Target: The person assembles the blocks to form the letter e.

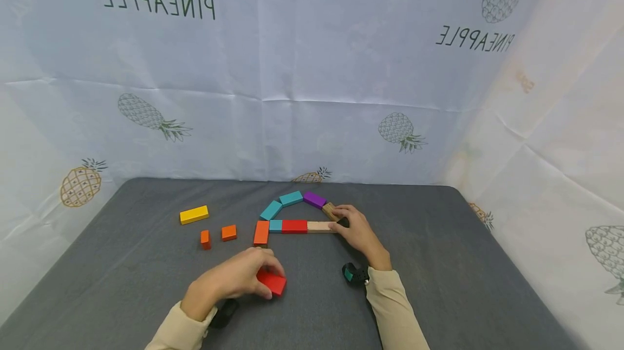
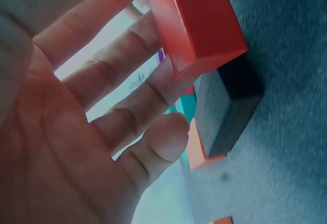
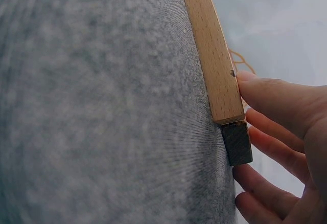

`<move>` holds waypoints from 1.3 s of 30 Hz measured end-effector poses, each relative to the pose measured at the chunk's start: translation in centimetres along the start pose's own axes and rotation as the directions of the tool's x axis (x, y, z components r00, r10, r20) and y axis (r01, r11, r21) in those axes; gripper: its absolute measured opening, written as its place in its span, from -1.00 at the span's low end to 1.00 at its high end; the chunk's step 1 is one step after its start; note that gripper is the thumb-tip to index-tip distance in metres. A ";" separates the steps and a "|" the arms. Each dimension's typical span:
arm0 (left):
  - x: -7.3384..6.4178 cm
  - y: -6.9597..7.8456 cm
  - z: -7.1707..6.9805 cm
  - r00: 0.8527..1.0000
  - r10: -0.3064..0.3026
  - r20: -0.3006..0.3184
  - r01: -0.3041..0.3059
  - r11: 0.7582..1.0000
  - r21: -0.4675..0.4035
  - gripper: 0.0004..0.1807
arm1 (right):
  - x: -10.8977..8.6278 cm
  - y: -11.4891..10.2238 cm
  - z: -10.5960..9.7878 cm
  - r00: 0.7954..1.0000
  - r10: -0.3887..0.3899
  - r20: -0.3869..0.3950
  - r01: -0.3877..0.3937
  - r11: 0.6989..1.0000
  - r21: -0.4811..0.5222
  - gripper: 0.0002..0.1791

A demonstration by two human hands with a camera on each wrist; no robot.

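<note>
My left hand [image 1: 239, 277] holds a red block [image 1: 273, 282] just above the table, and the left wrist view shows that block [image 2: 196, 24] against the fingers. Close behind it, a dark block [image 2: 230, 106] lies near an orange block [image 1: 261, 232]. At the right end of a row, my right hand [image 1: 359, 231] rests round a black block [image 1: 344, 222]. Its thumb touches the light wooden block [image 3: 217, 60], while the other fingers extend past the black block [image 3: 237, 143]. A brown block [image 1: 330, 211] lies by its index finger.
The row continues with a red block [image 1: 294, 226] and a teal block [image 1: 275, 226]. Two teal blocks [image 1: 291, 198] and a purple block [image 1: 314, 199] curve behind it. Farther left lie a yellow block [image 1: 194, 215] and two orange blocks [image 1: 228, 232]. A patterned cloth [image 1: 292, 68] hangs behind the table.
</note>
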State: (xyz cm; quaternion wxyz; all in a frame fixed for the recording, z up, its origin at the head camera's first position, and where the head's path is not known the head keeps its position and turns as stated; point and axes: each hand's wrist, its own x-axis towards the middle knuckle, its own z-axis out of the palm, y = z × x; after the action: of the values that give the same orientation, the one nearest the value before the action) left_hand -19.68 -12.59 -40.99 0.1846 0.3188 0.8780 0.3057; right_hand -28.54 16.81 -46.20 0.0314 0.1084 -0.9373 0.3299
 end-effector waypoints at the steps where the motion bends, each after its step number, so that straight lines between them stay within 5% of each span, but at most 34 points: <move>1: 0.1 0.1 0.1 1.000 -0.001 0.008 0.001 1.000 -0.004 -0.69 | 0.0 0.0 0.0 1.000 0.001 0.001 -0.001 1.000 0.000 -0.54; 10: 0.6 0.5 0.8 0.998 -0.007 0.057 0.008 1.000 -0.019 -0.68 | 0.0 0.0 -0.1 1.000 -0.007 0.000 0.007 1.000 0.012 -0.53; 21: 0.2 0.4 1.1 0.997 -0.079 0.027 0.077 0.995 0.068 -0.64 | -0.1 -0.1 -0.1 1.000 -0.007 0.000 0.007 1.000 0.013 -0.54; 39: -0.1 -0.2 0.7 0.999 -0.048 -0.006 0.048 0.995 0.090 -0.67 | -0.1 -0.1 -0.3 1.000 -0.011 0.005 0.010 1.000 0.017 -0.53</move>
State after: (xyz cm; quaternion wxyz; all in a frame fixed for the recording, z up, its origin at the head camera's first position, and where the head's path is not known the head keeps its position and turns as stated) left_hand -19.34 -12.47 -41.57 0.1756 0.3051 0.8986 0.2620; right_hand -28.41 16.95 -45.97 0.0297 0.1145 -0.9339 0.3373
